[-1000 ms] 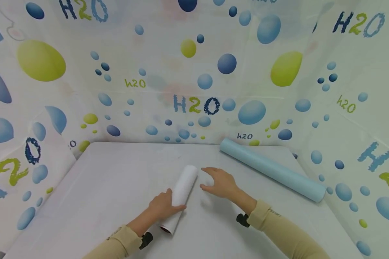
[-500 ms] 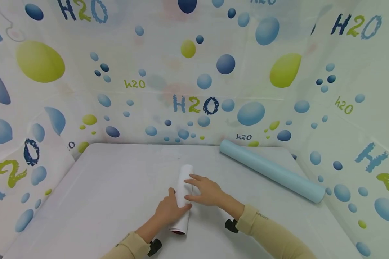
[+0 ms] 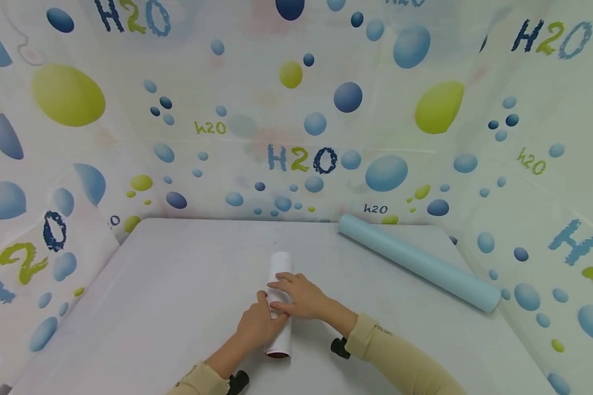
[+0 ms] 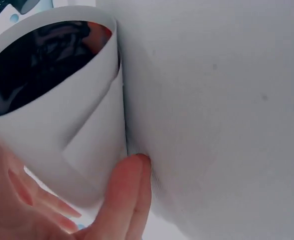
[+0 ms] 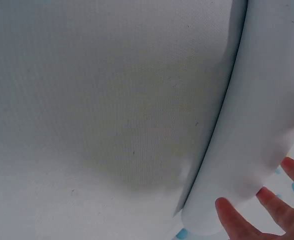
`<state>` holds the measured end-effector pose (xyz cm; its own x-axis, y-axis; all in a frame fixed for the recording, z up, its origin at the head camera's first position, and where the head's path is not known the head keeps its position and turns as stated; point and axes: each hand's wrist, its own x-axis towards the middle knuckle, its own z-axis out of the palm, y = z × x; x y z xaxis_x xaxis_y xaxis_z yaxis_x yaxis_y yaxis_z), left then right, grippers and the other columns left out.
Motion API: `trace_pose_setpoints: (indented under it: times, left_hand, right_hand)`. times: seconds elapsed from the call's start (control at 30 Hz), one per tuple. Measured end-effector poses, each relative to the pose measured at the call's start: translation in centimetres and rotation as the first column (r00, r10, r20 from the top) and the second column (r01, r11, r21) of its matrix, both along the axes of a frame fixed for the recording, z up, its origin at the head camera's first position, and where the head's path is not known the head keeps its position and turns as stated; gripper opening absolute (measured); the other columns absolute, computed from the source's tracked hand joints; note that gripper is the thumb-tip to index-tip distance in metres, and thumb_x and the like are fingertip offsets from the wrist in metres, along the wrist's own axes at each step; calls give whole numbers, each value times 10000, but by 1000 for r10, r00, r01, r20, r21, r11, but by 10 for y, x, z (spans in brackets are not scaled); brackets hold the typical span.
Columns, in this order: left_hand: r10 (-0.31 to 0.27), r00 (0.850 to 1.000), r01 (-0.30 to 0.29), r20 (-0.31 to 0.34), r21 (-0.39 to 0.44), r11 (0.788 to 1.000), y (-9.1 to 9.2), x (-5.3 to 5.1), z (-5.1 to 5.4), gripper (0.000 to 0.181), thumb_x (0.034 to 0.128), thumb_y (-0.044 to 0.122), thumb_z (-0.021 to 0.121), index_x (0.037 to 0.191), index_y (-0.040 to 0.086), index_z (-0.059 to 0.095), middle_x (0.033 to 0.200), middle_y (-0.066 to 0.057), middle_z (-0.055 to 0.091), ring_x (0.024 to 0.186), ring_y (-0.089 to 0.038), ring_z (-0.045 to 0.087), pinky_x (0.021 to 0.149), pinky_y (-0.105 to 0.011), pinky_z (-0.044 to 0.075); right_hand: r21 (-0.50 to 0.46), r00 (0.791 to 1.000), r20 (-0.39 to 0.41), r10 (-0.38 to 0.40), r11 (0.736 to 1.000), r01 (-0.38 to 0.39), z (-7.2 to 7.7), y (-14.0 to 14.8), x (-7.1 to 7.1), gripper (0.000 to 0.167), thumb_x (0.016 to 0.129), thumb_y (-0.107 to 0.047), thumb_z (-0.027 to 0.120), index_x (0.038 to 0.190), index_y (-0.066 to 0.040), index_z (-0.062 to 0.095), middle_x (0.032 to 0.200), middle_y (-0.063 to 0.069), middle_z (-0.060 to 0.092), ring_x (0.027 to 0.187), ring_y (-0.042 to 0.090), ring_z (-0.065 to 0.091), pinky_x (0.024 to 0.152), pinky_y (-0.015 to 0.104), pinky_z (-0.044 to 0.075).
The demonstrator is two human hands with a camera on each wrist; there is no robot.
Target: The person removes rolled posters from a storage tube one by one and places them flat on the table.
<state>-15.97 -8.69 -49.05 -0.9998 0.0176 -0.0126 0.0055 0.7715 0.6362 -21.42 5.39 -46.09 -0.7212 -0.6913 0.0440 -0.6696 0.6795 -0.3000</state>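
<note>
A white roll [image 3: 280,263] lies on the table in the head view, pointing away from the person, its near end showing a dark reddish inside. My left hand [image 3: 259,325] grips its near half from the left, thumb across the top. In the left wrist view the roll [image 4: 82,145] shows a dark, glossy inside and an overlapping outer edge, with fingers [image 4: 124,185] against its side. My right hand [image 3: 301,296] lies over the roll's middle from the right, fingers spread. The right wrist view shows fingertips [image 5: 227,212] touching the roll [image 5: 257,115].
A longer light blue roll [image 3: 415,258] lies diagonally at the back right of the white table [image 3: 188,274]. Behind and at both sides hangs a white sheet [image 3: 247,71] printed with blue and green drops and lettering.
My right hand has moved left from beside the white roll onto it. The roll has turned from slanted to nearly straight, its near end shifting right, with my left hand still on it.
</note>
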Motion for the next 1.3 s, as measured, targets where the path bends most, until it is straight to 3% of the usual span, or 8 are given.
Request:
trace_pose_setpoints:
  times: [0.37, 0.47, 0.57, 0.67, 0.8, 0.9, 1.03, 1.3]
  left_hand:
    - [-91, 996, 93, -23, 120, 988, -17, 8, 6, 717, 796, 399, 648, 1203, -112, 353, 693, -105, 541, 560, -170, 501, 454, -295, 393]
    - [-123, 992, 125, -21, 115, 986, -21, 10, 6, 715, 809, 421, 632, 1224, -92, 357, 638, -32, 490, 518, -129, 458, 439, -272, 366]
    - [-168, 985, 170, -50, 48, 984, -25, 11, 6, 716, 821, 474, 605, 1241, -64, 386, 817, -67, 536, 644, -152, 499, 515, -297, 410]
    - [-228, 968, 225, -108, -42, 973, -31, 10, 5, 744, 829, 538, 571, 1276, -31, 395, 1140, -142, 487, 943, -242, 516, 707, -382, 465]
    - [-337, 930, 326, -145, -93, 941, -38, 5, 2, 835, 841, 565, 534, 1409, 10, 278, 1431, -194, 282, 1288, -363, 299, 906, -541, 382]
    - [-420, 900, 418, -116, -43, 907, -44, 1, 1, 860, 865, 520, 528, 1458, 35, 139, 1500, -182, 119, 1357, -355, 135, 965, -580, 295]
    - [-487, 871, 489, -73, 9, 873, -47, -2, 0, 848, 894, 462, 517, 1458, 19, 65, 1510, -173, 25, 1353, -352, 129, 1001, -546, 263]
    - [-450, 893, 446, 23, -185, 876, -54, -4, 1, 843, 876, 551, 465, 1453, 21, 154, 1490, -173, 179, 1259, -362, 368, 847, -628, 363]
  right_hand:
    - [-37, 998, 20, -57, 998, 58, -12, -15, -3, 491, 842, -502, 582, 1262, -250, 546, 1293, 41, 314, 1072, 249, 353, 744, 280, 446]
    - [-60, 996, 47, -77, 995, 80, -14, -17, -3, 480, 813, -511, 613, 1208, -247, 547, 1332, 67, 269, 1094, 262, 338, 715, 285, 450]
    - [-63, 994, 60, -89, 994, 93, -14, -17, -3, 484, 788, -509, 646, 1167, -239, 511, 1382, 100, 221, 1106, 287, 337, 710, 309, 453]
    - [-64, 993, 78, -92, 993, 97, -12, -16, -4, 498, 766, -487, 682, 1141, -229, 477, 1408, 127, 189, 1101, 305, 347, 719, 329, 448]
    - [-87, 988, 128, -83, 992, 95, -14, -15, -7, 552, 758, -444, 709, 1185, -208, 452, 1422, 158, 170, 1105, 327, 374, 742, 358, 445]
    - [-118, 985, 153, -78, 988, 97, -18, -16, -8, 589, 759, -424, 710, 1225, -189, 437, 1417, 183, 164, 1093, 340, 414, 748, 372, 457]
    - [-154, 983, 169, -69, 983, 96, -22, -16, -9, 590, 754, -397, 715, 1223, -176, 432, 1400, 203, 159, 1014, 308, 498, 734, 348, 476]
    - [-90, 982, 159, -97, 990, 113, -26, -18, -6, 606, 792, -413, 675, 1319, -237, 432, 1430, 173, 122, 828, 221, 569, 622, 256, 474]
